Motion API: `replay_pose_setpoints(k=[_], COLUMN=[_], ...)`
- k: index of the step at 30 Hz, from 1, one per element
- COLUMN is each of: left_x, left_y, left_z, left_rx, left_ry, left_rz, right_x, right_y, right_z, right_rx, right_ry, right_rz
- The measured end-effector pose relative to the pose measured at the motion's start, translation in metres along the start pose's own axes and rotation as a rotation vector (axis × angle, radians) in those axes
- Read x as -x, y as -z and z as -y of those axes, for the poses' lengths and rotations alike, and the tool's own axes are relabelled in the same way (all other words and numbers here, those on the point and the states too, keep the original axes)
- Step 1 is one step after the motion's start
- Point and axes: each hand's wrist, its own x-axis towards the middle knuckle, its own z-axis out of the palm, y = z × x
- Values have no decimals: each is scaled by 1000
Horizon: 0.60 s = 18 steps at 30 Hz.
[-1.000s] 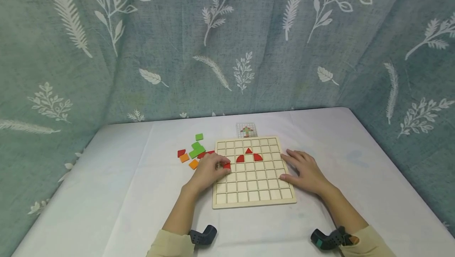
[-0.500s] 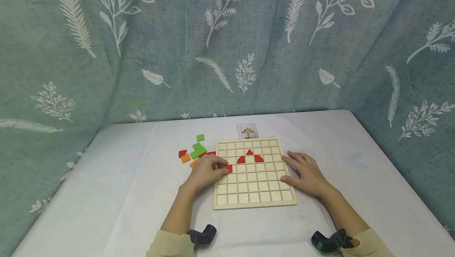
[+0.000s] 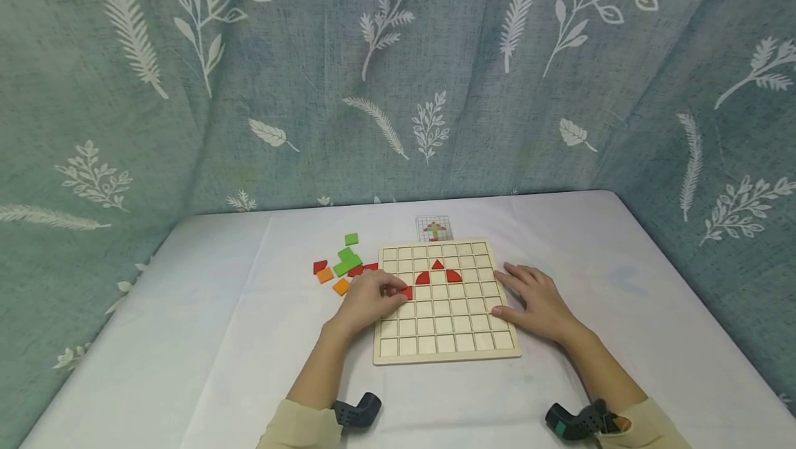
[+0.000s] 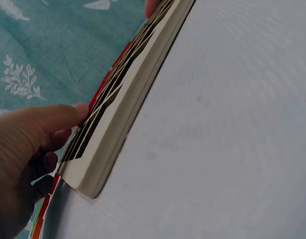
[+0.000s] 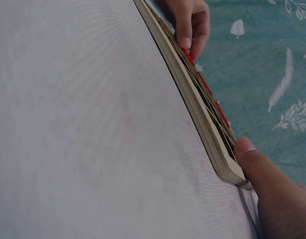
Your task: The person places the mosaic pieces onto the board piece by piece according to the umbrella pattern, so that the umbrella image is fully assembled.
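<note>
My left hand (image 3: 368, 300) reaches over the left side of a wooden grid board (image 3: 444, 359) and pinches a red tile (image 3: 407, 293) between thumb and fingers. In the left wrist view that thumb (image 4: 75, 113) lies at the tile, low over the grid. Two red rounded pieces and a red triangle (image 3: 438, 264) lie in the grid's upper cells. My right hand (image 3: 536, 300) rests along the board's right edge, fingers spread. From the right wrist view, the right thumb (image 5: 247, 149) touches the rim; the rest of that hand's fingers are hidden there.
Left of the board lie loose pieces: green tiles (image 3: 347, 262), orange tiles (image 3: 325, 275) and red ones (image 3: 320, 267). A small pattern card (image 3: 434, 228) sits behind the board's far edge. A leaf-printed curtain (image 3: 298, 90) stands behind the white-covered table (image 3: 249, 311).
Between half a second ago and now, my left hand has shifted slightly right with the red tile, toward the red rounded piece. My right hand stays at the board's edge.
</note>
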Motion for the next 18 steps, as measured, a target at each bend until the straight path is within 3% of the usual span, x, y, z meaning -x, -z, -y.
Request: replay_pose_setpoints(k=[13, 18], left_x=[1, 1], left_y=[0, 5], left_z=[-2, 1], left_rx=[73, 121], left_ry=[46, 65], left_rz=[11, -19], right_x=[-1, 0], right_y=[1, 1], right_z=[1, 2], right_rx=[-1, -1], right_ry=[8, 11], right_rz=[-1, -3])
